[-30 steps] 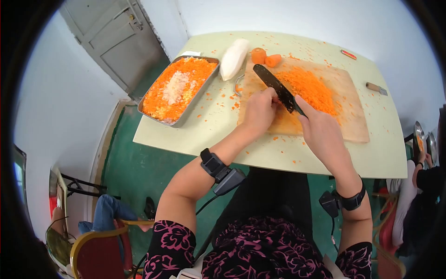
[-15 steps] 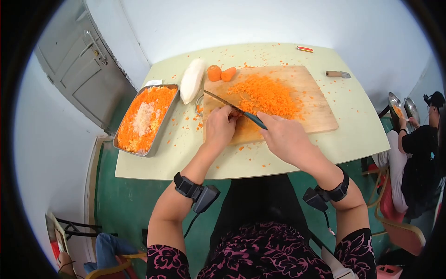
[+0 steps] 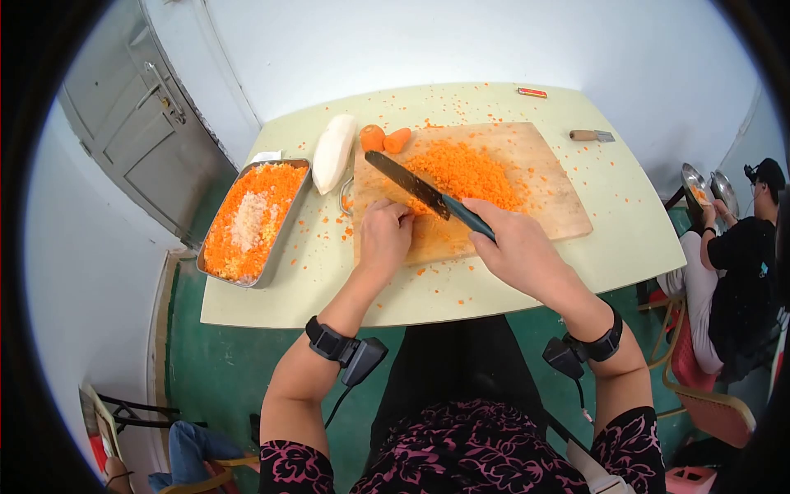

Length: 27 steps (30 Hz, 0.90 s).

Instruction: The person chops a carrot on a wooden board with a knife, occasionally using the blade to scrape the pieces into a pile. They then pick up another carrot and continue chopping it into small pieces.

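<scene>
A wooden cutting board (image 3: 568, 202) bears a heap of chopped carrot (image 3: 465, 174). My right hand (image 3: 518, 251) is closed round the dark green handle of a knife (image 3: 407, 183), its wide blade turned to show its flat side above the board. At the board's left part, my left hand (image 3: 385, 235) has its fingers bent together and pressed down; what they hold, if anything, is hidden. Behind it lie two carrot pieces, one (image 3: 373, 137) round end up and one (image 3: 397, 141) on its side. A peeled white radish (image 3: 334, 153) lies left of the board.
A metal tray (image 3: 284, 234) of chopped carrot with a pale heap stands at the left. A wooden-handled tool (image 3: 591, 136) and a red lighter-like item (image 3: 532, 92) lie at the back right. Another person (image 3: 736, 263) sits at the far right; part of another shows lower left.
The knife has lifted off from beside my left fingers, and its blade has tilted to show its flat side. My right hand has shifted slightly right and down. The whole view has moved a little.
</scene>
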Each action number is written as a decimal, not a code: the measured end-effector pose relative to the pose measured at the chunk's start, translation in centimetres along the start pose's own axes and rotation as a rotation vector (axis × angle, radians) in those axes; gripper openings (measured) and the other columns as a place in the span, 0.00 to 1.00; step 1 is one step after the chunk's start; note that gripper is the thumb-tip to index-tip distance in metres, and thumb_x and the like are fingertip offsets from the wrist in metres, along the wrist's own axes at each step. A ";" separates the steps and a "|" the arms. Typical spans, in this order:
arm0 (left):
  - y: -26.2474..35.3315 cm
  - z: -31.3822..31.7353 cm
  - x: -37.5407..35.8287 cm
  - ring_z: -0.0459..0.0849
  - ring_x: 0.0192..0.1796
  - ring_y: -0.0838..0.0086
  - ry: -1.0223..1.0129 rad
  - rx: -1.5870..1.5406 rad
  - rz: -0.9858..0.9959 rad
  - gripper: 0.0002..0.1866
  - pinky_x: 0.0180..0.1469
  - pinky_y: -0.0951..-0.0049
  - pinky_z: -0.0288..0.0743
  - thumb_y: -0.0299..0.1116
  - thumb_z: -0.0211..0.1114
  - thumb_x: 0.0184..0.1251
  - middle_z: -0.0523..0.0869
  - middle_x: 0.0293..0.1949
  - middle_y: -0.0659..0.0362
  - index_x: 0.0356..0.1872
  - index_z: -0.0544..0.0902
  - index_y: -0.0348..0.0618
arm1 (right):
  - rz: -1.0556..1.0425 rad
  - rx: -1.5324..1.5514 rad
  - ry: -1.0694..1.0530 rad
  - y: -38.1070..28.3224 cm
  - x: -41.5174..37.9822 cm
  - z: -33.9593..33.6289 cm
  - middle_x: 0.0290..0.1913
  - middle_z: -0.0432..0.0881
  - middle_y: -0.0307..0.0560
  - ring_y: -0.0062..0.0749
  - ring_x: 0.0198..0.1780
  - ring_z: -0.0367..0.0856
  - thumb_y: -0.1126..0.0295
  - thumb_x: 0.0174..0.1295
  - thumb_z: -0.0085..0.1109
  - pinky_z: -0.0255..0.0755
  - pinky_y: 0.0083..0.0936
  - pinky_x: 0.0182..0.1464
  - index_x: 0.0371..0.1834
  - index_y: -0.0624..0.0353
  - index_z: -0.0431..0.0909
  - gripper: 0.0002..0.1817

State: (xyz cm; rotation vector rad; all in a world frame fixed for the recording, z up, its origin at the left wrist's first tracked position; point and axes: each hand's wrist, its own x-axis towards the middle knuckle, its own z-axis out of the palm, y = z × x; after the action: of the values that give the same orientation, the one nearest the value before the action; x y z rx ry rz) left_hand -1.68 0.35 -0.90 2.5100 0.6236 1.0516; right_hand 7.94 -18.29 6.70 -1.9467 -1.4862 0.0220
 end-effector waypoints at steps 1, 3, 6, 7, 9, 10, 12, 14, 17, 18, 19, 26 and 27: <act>0.1 -0.1 0.0 0.80 0.39 0.56 -0.009 0.009 -0.005 0.04 0.43 0.63 0.74 0.22 0.64 0.51 0.84 0.31 0.50 0.29 0.86 0.35 | -0.039 -0.046 0.037 0.0 -0.1 0.1 0.29 0.80 0.57 0.51 0.30 0.80 0.75 0.57 0.52 0.72 0.41 0.32 0.58 0.64 0.70 0.23; 0.1 -0.1 0.1 0.80 0.39 0.56 -0.001 0.004 0.002 0.04 0.43 0.63 0.74 0.22 0.65 0.51 0.83 0.31 0.50 0.28 0.85 0.35 | -0.113 -0.138 0.112 0.0 -0.4 0.7 0.27 0.80 0.55 0.49 0.29 0.80 0.75 0.58 0.52 0.72 0.40 0.32 0.59 0.62 0.70 0.23; 0.1 0.0 0.0 0.80 0.39 0.56 0.010 -0.002 0.009 0.04 0.43 0.62 0.74 0.23 0.65 0.51 0.83 0.31 0.50 0.28 0.85 0.35 | 0.055 -0.231 -0.053 -0.5 -0.5 1.0 0.32 0.80 0.55 0.49 0.33 0.80 0.74 0.58 0.55 0.73 0.39 0.35 0.61 0.57 0.71 0.24; 0.1 0.1 0.0 0.80 0.39 0.56 0.017 -0.004 0.008 0.04 0.43 0.62 0.74 0.23 0.65 0.52 0.83 0.31 0.50 0.28 0.85 0.35 | 0.043 -0.220 -0.018 -0.4 -0.5 1.0 0.32 0.80 0.54 0.48 0.33 0.80 0.74 0.58 0.55 0.73 0.39 0.34 0.61 0.57 0.71 0.24; 0.1 0.0 -0.1 0.81 0.39 0.56 -0.004 -0.005 0.012 0.04 0.43 0.63 0.74 0.23 0.65 0.52 0.83 0.31 0.50 0.28 0.85 0.34 | 0.019 -0.193 0.050 -0.3 -0.4 1.0 0.31 0.80 0.53 0.47 0.32 0.80 0.74 0.58 0.55 0.73 0.39 0.34 0.61 0.56 0.71 0.24; 0.1 -0.2 0.1 0.81 0.39 0.56 -0.012 -0.006 0.017 0.04 0.43 0.63 0.74 0.23 0.65 0.52 0.83 0.32 0.50 0.28 0.85 0.34 | -0.027 -0.191 0.105 -0.2 -0.4 1.2 0.28 0.79 0.52 0.46 0.29 0.79 0.74 0.58 0.54 0.72 0.38 0.30 0.60 0.57 0.72 0.23; 0.3 -0.4 0.1 0.81 0.39 0.56 -0.033 -0.003 0.012 0.04 0.43 0.63 0.74 0.22 0.65 0.52 0.83 0.32 0.50 0.28 0.85 0.34 | -0.120 -0.189 0.217 0.0 -0.4 1.5 0.21 0.77 0.52 0.44 0.23 0.78 0.73 0.59 0.52 0.70 0.36 0.24 0.59 0.60 0.72 0.22; 0.2 -0.3 0.2 0.81 0.39 0.56 -0.029 -0.003 0.022 0.04 0.43 0.63 0.74 0.23 0.65 0.52 0.83 0.32 0.50 0.29 0.85 0.34 | -0.018 -0.232 0.065 -0.2 -0.4 1.5 0.27 0.79 0.52 0.46 0.28 0.79 0.74 0.59 0.54 0.72 0.37 0.30 0.60 0.57 0.72 0.23; -0.2 0.1 0.1 0.81 0.39 0.56 -0.005 -0.003 0.047 0.04 0.43 0.63 0.74 0.23 0.66 0.52 0.83 0.32 0.50 0.29 0.85 0.34 | 0.011 -0.231 0.034 -0.1 -0.3 1.6 0.30 0.80 0.52 0.46 0.31 0.80 0.74 0.58 0.54 0.73 0.37 0.33 0.61 0.55 0.71 0.24; -0.1 0.0 0.0 0.81 0.39 0.56 -0.007 -0.005 0.045 0.04 0.43 0.64 0.74 0.23 0.66 0.52 0.83 0.32 0.50 0.29 0.85 0.34 | -0.001 -0.222 0.056 0.0 -0.3 1.7 0.30 0.80 0.53 0.46 0.31 0.80 0.74 0.58 0.54 0.73 0.37 0.33 0.61 0.55 0.72 0.24; 0.0 0.0 0.0 0.81 0.39 0.56 -0.008 -0.006 0.042 0.04 0.43 0.64 0.74 0.23 0.66 0.52 0.83 0.32 0.50 0.29 0.85 0.34 | 0.005 -0.208 0.072 -0.2 -0.3 1.6 0.30 0.80 0.52 0.46 0.31 0.80 0.74 0.58 0.54 0.73 0.37 0.32 0.61 0.55 0.72 0.24; 0.3 -0.1 0.0 0.79 0.40 0.56 0.024 -0.014 -0.001 0.05 0.45 0.63 0.73 0.22 0.66 0.49 0.83 0.33 0.50 0.29 0.85 0.35 | -0.005 -0.186 0.072 -0.2 0.1 1.3 0.27 0.80 0.52 0.46 0.29 0.80 0.74 0.58 0.55 0.73 0.38 0.31 0.58 0.55 0.74 0.22; 0.4 -0.2 0.0 0.79 0.40 0.56 0.029 0.001 -0.018 0.05 0.45 0.63 0.73 0.23 0.67 0.49 0.83 0.33 0.51 0.29 0.85 0.35 | 0.001 -0.182 0.070 -0.3 0.1 1.2 0.27 0.80 0.52 0.46 0.29 0.80 0.74 0.58 0.55 0.73 0.38 0.31 0.57 0.55 0.75 0.21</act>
State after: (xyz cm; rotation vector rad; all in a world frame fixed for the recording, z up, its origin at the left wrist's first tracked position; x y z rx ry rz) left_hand -1.68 0.07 -0.59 2.4896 0.6530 1.0830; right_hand 7.24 -17.54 6.01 -2.0694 -1.4857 -0.1851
